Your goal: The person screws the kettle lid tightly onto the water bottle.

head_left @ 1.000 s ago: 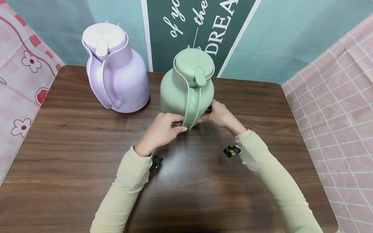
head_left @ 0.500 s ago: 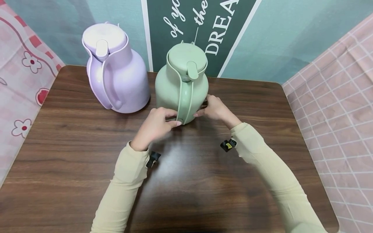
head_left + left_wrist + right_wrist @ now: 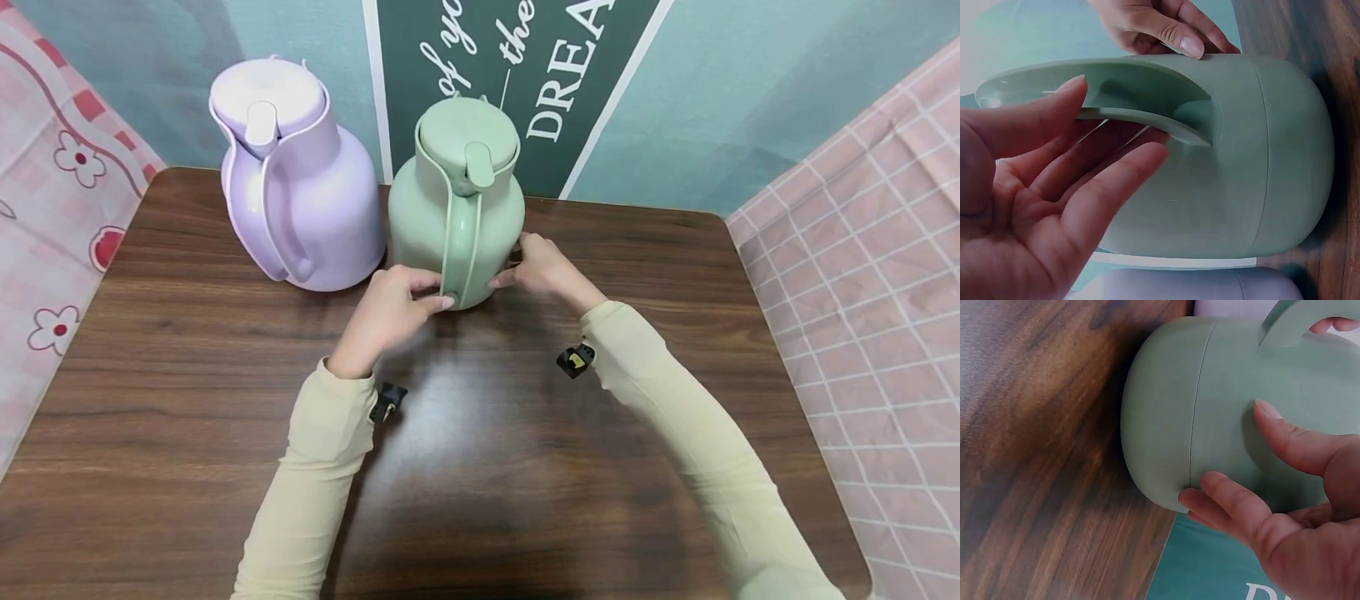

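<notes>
A pale green thermal jug (image 3: 457, 200) stands on the wooden table, its handle (image 3: 461, 242) facing the person. My left hand (image 3: 390, 308) pinches the handle low down; in the left wrist view the thumb (image 3: 1072, 94) lies on the handle's edge with fingers behind it. On the jug's right side rests my right hand (image 3: 543, 271), its thumb and fingers spread against the lower body, as the right wrist view confirms. To the left stands a lilac thermal jug (image 3: 330, 200) of the same shape, close beside the green one and untouched.
The dark wooden table (image 3: 480, 467) runs up to a teal cloth backdrop (image 3: 720, 108) with a lettered dark panel (image 3: 487, 58). A pink checked cloth (image 3: 862, 275) borders the right side, and a flowered cloth (image 3: 67, 208) the left.
The green jug has slid left and slightly back, closer to the lilac jug. Both hands have travelled with it, keeping their places on it. The lilac jug has not moved.
</notes>
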Demonstrator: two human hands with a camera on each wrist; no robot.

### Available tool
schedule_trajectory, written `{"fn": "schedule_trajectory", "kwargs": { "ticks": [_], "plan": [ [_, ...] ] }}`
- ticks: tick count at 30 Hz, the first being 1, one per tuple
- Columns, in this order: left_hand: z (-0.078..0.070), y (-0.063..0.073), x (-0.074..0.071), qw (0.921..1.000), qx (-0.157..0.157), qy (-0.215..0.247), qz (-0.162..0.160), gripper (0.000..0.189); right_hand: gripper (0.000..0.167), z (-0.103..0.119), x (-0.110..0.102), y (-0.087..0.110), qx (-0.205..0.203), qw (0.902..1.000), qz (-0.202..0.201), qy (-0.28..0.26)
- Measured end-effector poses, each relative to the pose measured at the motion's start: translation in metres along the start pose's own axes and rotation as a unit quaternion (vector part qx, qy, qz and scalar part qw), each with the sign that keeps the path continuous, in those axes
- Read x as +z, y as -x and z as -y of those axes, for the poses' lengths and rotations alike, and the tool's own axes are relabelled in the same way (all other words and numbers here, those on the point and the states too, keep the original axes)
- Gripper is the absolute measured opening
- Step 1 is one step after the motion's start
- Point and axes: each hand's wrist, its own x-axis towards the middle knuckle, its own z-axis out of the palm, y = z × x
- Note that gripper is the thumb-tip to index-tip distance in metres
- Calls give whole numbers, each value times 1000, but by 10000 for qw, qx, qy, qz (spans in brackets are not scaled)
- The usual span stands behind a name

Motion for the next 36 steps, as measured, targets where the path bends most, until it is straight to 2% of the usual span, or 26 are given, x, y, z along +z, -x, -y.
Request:
{"fn": "schedule_trajectory", "kwargs": {
  "ticks": [8, 20, 36],
  "plan": [
    [4, -4, -3, 9998, -84, 23, -158, 8, 65, 7, -1, -9, 125, 9999, 102, 61],
    [9, -8, -7, 9986, -402, 253, -227, 15, 61, 10, -2, -19, 103, 9998, 175, 76],
    [13, -16, -8, 9977, -515, 311, -308, 16, 64, 13, -5, -27, 234, 9989, 314, 275]
  ]
}}
